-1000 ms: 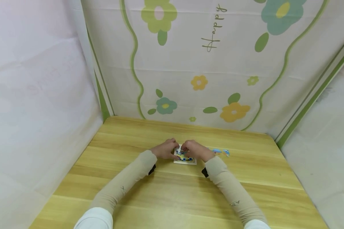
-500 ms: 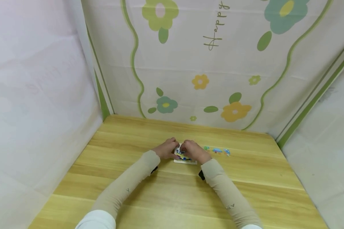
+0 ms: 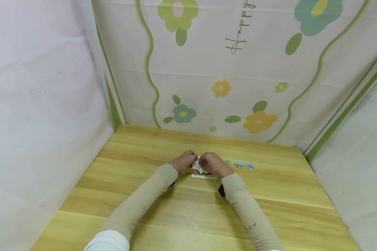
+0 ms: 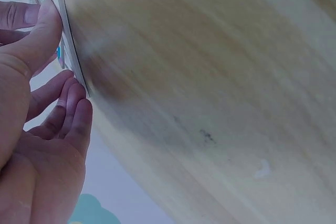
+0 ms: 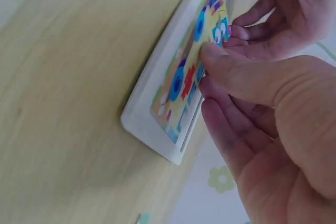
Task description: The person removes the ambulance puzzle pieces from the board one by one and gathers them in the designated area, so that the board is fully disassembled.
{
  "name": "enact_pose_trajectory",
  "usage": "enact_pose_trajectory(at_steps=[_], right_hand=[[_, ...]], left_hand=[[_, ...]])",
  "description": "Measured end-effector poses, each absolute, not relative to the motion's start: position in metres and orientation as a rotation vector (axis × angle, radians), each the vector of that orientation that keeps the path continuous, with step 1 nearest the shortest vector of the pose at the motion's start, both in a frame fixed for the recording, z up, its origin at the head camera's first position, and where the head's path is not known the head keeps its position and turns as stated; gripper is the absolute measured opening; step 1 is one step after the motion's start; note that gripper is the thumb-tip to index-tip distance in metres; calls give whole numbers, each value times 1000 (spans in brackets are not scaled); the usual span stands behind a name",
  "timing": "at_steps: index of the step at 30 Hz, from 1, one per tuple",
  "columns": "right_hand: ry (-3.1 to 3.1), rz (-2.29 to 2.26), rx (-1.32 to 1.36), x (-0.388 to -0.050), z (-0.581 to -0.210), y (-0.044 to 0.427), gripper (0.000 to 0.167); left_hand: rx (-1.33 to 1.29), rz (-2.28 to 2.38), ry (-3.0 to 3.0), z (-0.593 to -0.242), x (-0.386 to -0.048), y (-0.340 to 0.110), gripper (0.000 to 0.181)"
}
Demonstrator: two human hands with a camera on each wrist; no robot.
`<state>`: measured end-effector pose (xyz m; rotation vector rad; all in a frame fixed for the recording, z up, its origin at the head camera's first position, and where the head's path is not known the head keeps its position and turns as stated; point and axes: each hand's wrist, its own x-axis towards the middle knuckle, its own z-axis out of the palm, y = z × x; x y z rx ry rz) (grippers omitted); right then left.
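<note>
A small white-rimmed puzzle board (image 3: 211, 177) (image 5: 140, 115) with a yellow and blue cartoon vehicle lies between the two hands. My left hand (image 3: 185, 162) (image 4: 44, 177) grips its left side, thumb over the face and fingertips at the edge. From the right, my right hand (image 3: 216, 165) (image 5: 296, 108) bends over the board and pinches a piece of the picture between thumb and fingers. Most of that piece is hidden by the fingers. In the right wrist view the thumb of my left hand (image 5: 289, 17) touches the picture's far end.
Loose coloured pieces lie right of the board on the wooden table (image 3: 182, 209): a green one (image 3: 227, 162), a blue one (image 3: 239, 165) and another blue one (image 3: 250, 167). Flower-printed cloth (image 3: 191, 69) stands behind the table, with pale cloth on both sides.
My right hand has shifted slightly left over the board, and the green loose piece has come into view beside it. The left hand keeps its grip on the board. The head view has tilted a little.
</note>
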<state>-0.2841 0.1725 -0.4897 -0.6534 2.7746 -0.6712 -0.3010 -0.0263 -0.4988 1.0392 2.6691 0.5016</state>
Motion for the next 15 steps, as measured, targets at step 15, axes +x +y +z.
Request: enact_pose_trajectory(at_steps=[15], right_hand=[[2670,-950,-585,-293,-498,186,7]], left_hand=[[979,509,2668,-497,-301,-24,55]])
